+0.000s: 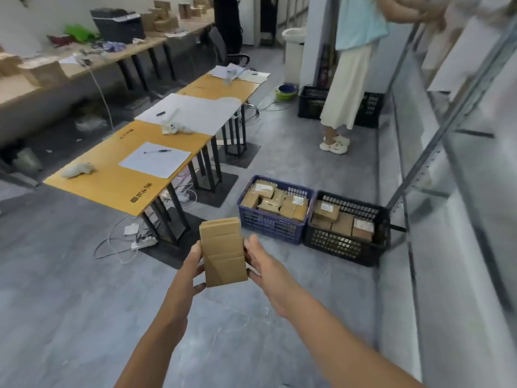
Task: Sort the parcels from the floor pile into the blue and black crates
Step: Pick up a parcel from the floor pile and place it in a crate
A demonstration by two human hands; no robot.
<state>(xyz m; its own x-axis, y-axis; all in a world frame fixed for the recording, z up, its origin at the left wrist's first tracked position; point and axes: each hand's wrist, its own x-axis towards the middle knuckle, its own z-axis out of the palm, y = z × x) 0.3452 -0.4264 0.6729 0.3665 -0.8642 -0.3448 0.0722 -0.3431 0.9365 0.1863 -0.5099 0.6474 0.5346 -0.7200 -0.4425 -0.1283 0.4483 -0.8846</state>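
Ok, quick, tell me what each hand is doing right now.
Left hand: grips the left edge of the cardboard parcel.
Right hand: holds the parcel's right edge.

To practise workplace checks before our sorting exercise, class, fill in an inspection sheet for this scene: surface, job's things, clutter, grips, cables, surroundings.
Surface: grey floor, smooth.
Job's things: blue crate and black crate side by side, both holding brown parcels; one flat parcel held in the hands; floor pile not in view.
Clutter: orange table with paper sheet, pen, white crumpled object.
Grips: left hand and right hand hold the flat parcel by its side edges, short of the crates.
Cables: white power strip and loose white cables on the floor by the table legs.
Surroundings: another person standing by more black crates; metal shelving on the right.
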